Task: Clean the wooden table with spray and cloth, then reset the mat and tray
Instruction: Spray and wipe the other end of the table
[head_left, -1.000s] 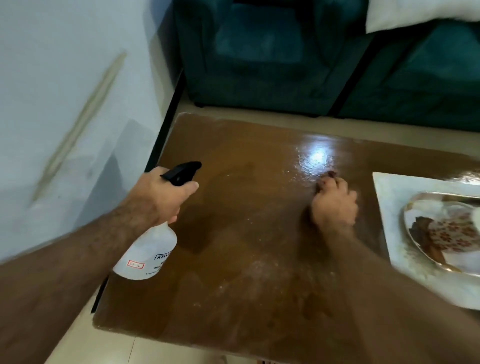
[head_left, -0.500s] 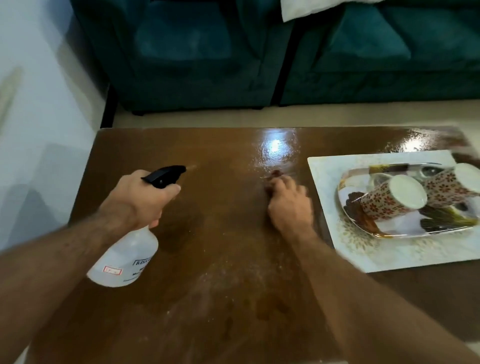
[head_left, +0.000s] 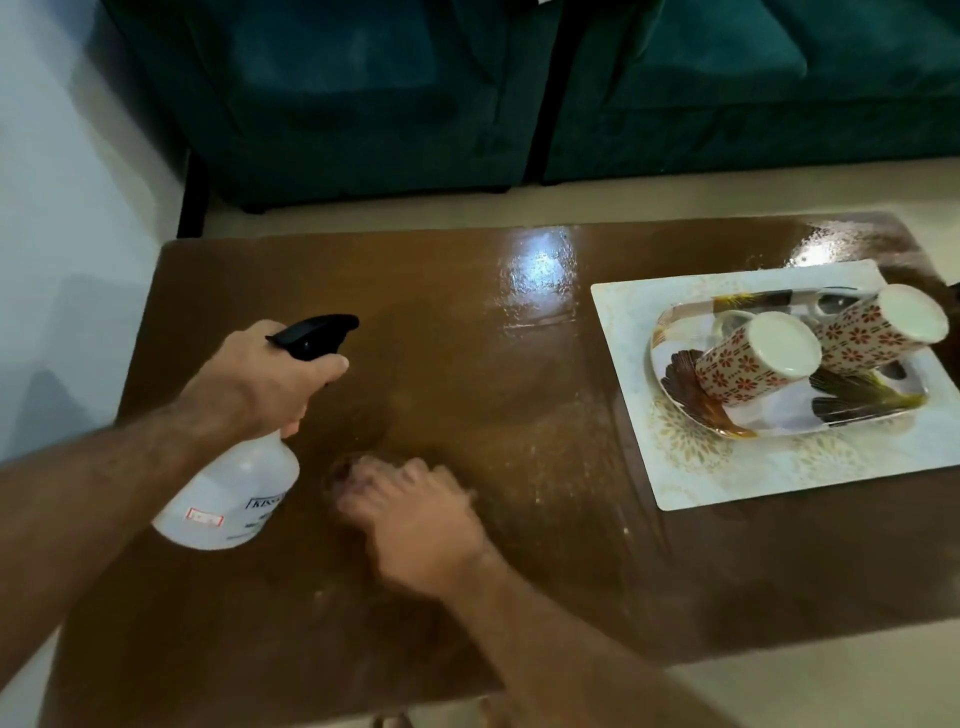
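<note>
Your left hand (head_left: 260, 379) grips the spray bottle (head_left: 234, 493) above the desk (head_left: 467, 374); your blurred right hand (head_left: 415, 514) presses a dark cloth (head_left: 343, 470) beside it, fingers curled; tray (head_left: 680, 410) sits on mat (head_left: 737, 473) far right

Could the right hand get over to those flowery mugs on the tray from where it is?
Probably yes. The right hand presses a cloth on the table, and only bare wood lies between it and the mugs on the tray.

Dim room — glare on table (head_left: 540, 270), blurred right hand (head_left: 415, 525).
</note>
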